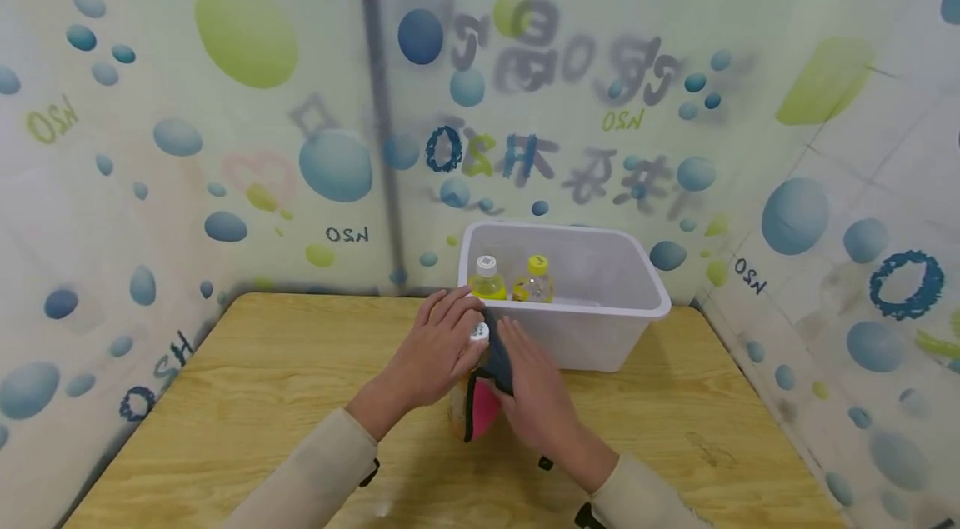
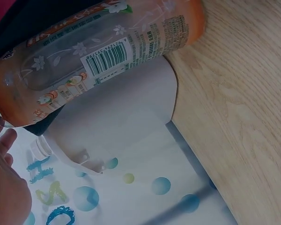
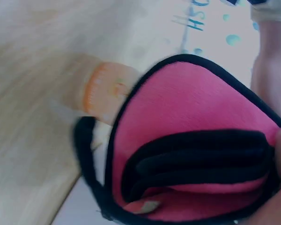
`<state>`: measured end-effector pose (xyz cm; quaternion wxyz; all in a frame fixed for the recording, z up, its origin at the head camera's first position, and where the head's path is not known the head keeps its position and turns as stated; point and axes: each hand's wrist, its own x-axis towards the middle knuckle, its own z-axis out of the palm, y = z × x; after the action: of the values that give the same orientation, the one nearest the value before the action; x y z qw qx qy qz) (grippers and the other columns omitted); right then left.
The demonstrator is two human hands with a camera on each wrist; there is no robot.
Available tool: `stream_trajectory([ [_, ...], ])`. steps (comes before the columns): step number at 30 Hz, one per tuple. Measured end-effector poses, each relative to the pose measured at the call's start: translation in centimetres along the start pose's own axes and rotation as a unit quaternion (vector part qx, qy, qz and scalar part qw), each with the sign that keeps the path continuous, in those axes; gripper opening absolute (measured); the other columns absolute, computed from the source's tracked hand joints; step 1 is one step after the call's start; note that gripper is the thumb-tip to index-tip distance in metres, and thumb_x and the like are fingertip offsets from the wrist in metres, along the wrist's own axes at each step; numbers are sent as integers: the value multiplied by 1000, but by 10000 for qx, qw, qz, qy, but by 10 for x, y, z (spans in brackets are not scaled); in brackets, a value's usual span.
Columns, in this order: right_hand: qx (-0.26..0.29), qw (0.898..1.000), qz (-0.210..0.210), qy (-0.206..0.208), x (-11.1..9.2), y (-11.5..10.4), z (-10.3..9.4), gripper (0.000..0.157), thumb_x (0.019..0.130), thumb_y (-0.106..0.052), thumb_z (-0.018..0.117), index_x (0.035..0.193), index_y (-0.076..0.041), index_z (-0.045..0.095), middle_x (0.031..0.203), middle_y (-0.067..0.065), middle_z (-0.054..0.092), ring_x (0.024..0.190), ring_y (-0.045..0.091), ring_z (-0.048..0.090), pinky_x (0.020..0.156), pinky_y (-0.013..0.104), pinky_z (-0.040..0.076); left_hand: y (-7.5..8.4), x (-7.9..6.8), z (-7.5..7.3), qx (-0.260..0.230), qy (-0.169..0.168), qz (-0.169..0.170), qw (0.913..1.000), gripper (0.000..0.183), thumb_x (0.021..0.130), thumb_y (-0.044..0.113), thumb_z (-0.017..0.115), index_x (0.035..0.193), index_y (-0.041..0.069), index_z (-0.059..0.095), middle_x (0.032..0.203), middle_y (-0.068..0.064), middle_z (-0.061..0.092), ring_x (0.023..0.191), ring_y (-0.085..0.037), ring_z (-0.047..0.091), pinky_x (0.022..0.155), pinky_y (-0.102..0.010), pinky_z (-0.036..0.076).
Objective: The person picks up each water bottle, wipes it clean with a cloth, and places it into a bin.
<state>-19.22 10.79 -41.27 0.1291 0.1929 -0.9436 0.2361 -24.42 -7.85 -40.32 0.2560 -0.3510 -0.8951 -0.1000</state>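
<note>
A bottle (image 2: 145,44) of orange drink with a white cap (image 1: 479,332) stands in front of the bin. My left hand (image 1: 435,350) grips it near the neck, thumb beside the cap. Against the bottle's right side is a dark blue cloth pouch (image 1: 497,350) with a pink lining and black edging. My right hand (image 1: 542,391) holds this pouch, fingers lying along its outer side. In the right wrist view the pink lining (image 3: 178,93) faces the camera, with a black folded part inside, and the bottle's orange base (image 3: 110,89) shows behind it.
A white plastic bin (image 1: 577,309) stands at the back of the wooden table (image 1: 300,362). Inside it, at the left, are a white-capped bottle of yellow liquid (image 1: 488,287) and a clear yellow-capped bottle (image 1: 534,289). Printed curtains (image 1: 315,237) enclose the table's back and sides.
</note>
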Motion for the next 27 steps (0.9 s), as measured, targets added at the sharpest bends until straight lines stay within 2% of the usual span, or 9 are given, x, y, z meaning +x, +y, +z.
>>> stream_trajectory([
  [3,103,9995,-58,-290,7,-4,-4,77,94,-29,65,154,-7,23,160,9,28,145,28,33,116,48,32,-2,0,0,15,-9,20,10000,36,104,38,33,121,12,53,136,-3,49,144,-25,30,118,-47,21],
  [7,320,9972,88,-675,11,-4,-3,81,94,-29,64,156,-12,15,160,7,26,144,27,35,116,49,33,-3,-1,0,-135,59,69,9999,38,105,40,31,120,12,53,135,-3,49,144,-26,32,118,-47,21],
  [12,382,9963,31,-774,10,7,6,79,94,-30,64,155,-11,17,158,9,32,142,26,39,115,48,35,-3,-1,-1,-266,173,143,9994,43,106,41,28,122,10,53,135,-5,50,143,-27,33,117,-49,22],
  [16,-117,9943,151,-1049,2,22,28,77,95,-38,62,152,-3,25,154,14,38,141,29,40,113,51,35,-3,-2,-2,-278,198,141,9993,43,106,42,30,122,10,54,135,-5,50,143,-28,33,116,-50,23],
  [19,-579,9875,294,-1436,-7,33,49,77,95,-44,60,149,2,30,153,17,38,143,32,36,114,54,32,-3,-2,-3,-289,177,143,9993,37,105,39,35,119,11,55,135,-5,50,143,-28,33,116,-50,24],
  [23,-1008,9775,391,-1812,-15,44,73,80,94,-53,55,150,-1,31,157,15,34,147,30,30,115,55,28,-1,0,-2,-245,74,77,9996,32,103,36,41,118,12,55,136,-4,50,143,-26,33,117,-50,23],
  [27,-1336,9699,348,-2007,-16,46,81,83,94,-59,50,152,-4,29,159,13,29,149,28,26,116,54,27,-2,0,-2,-223,1,-37,9997,32,102,36,41,120,12,55,137,-3,50,144,-25,33,117,-49,23],
])
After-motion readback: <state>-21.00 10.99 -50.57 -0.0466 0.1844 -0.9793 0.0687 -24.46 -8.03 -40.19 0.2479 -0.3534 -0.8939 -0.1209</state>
